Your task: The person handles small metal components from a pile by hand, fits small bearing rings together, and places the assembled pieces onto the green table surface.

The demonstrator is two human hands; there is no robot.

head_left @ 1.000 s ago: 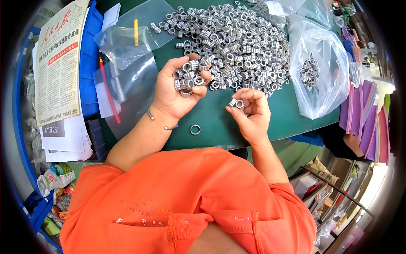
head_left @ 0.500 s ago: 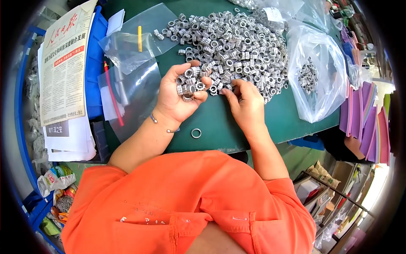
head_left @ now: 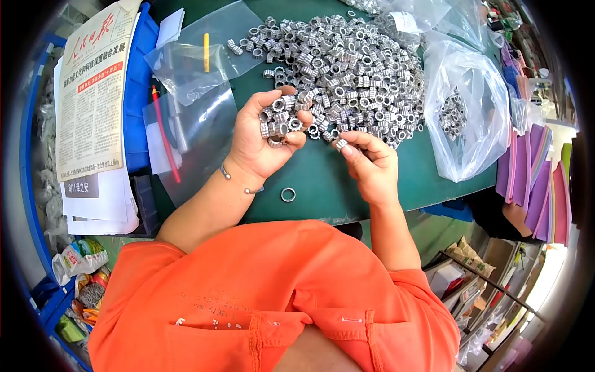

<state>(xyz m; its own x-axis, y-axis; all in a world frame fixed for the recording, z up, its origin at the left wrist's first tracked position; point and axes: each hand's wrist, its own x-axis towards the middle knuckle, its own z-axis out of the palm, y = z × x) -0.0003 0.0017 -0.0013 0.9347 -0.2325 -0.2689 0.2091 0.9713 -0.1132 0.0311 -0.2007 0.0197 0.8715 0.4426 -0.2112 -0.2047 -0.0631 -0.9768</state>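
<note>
My left hand is cupped with its palm up, fingers curled round several small ribbed metal rings. Between thumb and forefinger, my right hand pinches a single metal ring. Just beyond both hands spreads a large pile of the same rings. A smooth, wider ring lies alone on the green table, between my forearms. How many rings the left hand holds is partly hidden by its fingers.
A clear plastic bag holding more rings lies at the right. At the left are flat plastic sheets, a yellow stick, a red pen and a newspaper over a blue bin. Purple foam pieces stand far right.
My right hand has drawn back from the pile's edge and turned, now showing a ring between its fingertips. The left hand has stayed nearly still with its rings.
</note>
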